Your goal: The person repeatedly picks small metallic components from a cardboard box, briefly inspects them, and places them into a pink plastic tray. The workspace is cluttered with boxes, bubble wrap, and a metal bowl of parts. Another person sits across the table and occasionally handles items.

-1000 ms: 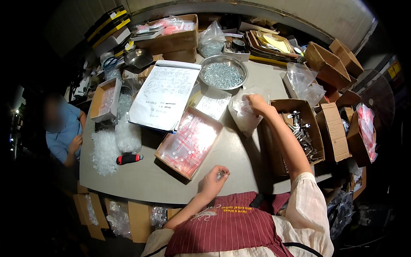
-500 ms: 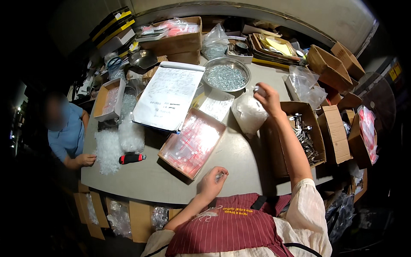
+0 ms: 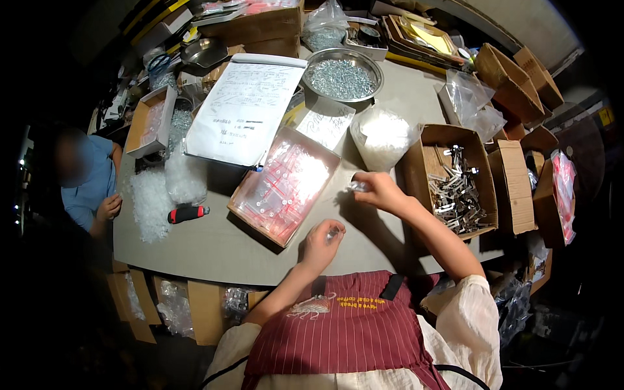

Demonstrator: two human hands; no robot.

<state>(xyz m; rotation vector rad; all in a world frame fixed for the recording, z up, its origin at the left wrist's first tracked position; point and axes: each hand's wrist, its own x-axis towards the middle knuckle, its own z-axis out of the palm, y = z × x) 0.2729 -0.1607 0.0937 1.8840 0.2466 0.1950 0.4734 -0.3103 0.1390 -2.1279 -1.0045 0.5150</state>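
My left hand [image 3: 321, 248] is closed around a small clear, shiny piece [image 3: 333, 233], just off the near right corner of a carton of small clear bags with red strips [image 3: 281, 188]. My right hand [image 3: 382, 194] pinches a small whitish, clear plastic piece [image 3: 357, 186] over the table, up and to the right of the left hand. Its exact kind is too small to tell. Beyond the right hand stands an open plastic bag of white pieces [image 3: 385, 140]. A carton of metal clip-like parts [image 3: 455, 195] sits to the right of that hand.
A steel bowl of small screws [image 3: 343, 75] stands at the back, near a clipboard with written sheets [image 3: 237, 110]. A red and black screwdriver handle [image 3: 188, 214] lies left, beside a heap of clear plastic pieces [image 3: 151, 205]. A co-worker in blue [image 3: 91, 175] sits far left.
My right hand has come down from above the bag of white pieces, toward me and left, with a small piece pinched in it. The left hand stays closed; the whole view has shifted.
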